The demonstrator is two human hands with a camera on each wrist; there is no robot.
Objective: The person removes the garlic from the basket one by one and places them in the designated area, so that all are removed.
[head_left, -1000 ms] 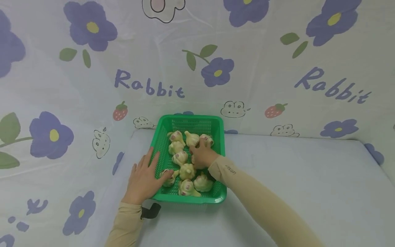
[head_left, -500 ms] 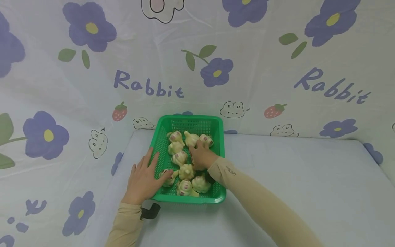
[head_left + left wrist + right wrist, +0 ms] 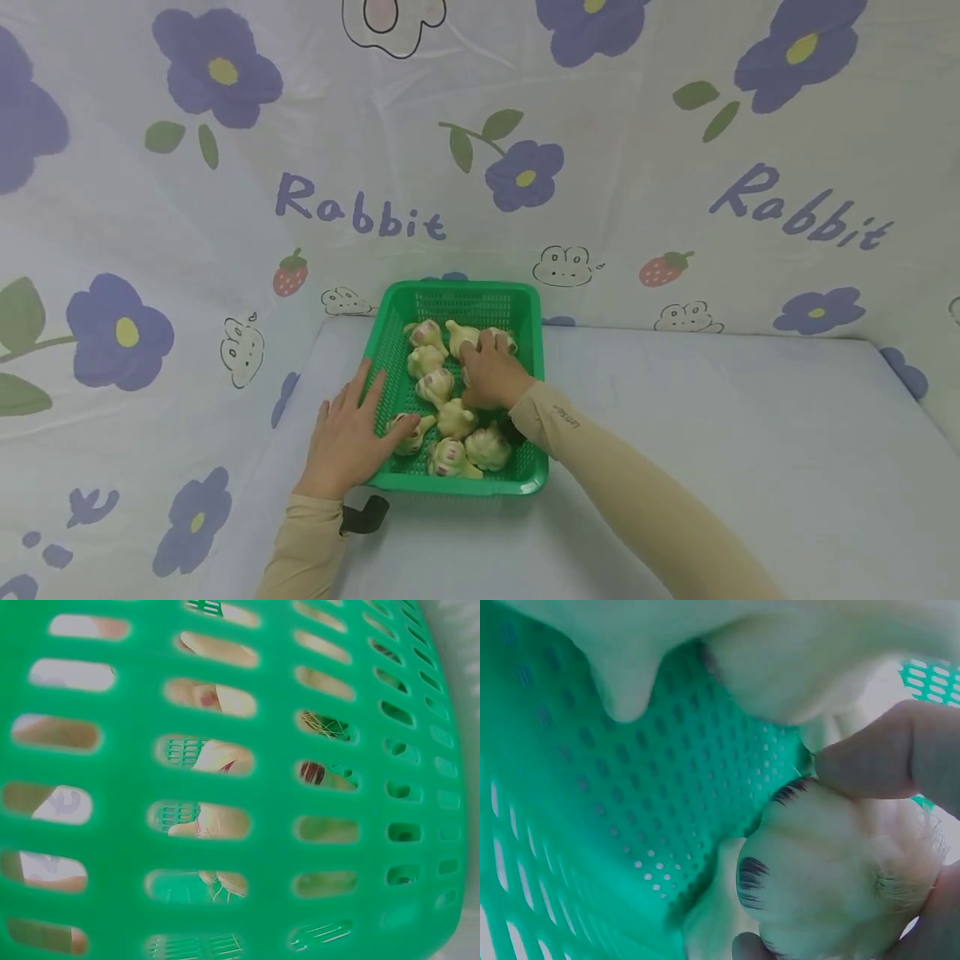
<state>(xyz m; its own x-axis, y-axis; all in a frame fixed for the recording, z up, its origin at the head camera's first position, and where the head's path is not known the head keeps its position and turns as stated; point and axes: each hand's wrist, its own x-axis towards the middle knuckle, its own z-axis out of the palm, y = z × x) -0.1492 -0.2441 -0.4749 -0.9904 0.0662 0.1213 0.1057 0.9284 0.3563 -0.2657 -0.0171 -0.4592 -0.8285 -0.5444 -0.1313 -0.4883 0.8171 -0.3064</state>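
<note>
A green plastic basket [image 3: 487, 485] holds several whitish garlic bulbs, such as one at the near end [image 3: 448, 459]. My right hand [image 3: 495, 375] reaches into its right side. In the right wrist view, its thumb and fingers grip a garlic bulb [image 3: 825, 862] with purple-streaked cloves; from the head that bulb is mostly hidden under the hand. My left hand [image 3: 347, 442] lies over the left rim, fingers spread and straight, the thumb reaching inside across another garlic bulb [image 3: 411, 442]. The left wrist view shows mainly the slotted basket wall [image 3: 277, 780].
The basket stands on a white-covered table [image 3: 712, 433], close to its back edge. Behind and to the left hangs a white sheet [image 3: 630, 167] printed with purple flowers and "Rabbit". A black strap end [image 3: 366, 514] sticks out beside the left wrist.
The right hand has shifted slightly, its fingers now covering more of the bulb at the far right. The nearest bulbs have moved a little to the left. The left hand stays put.
</note>
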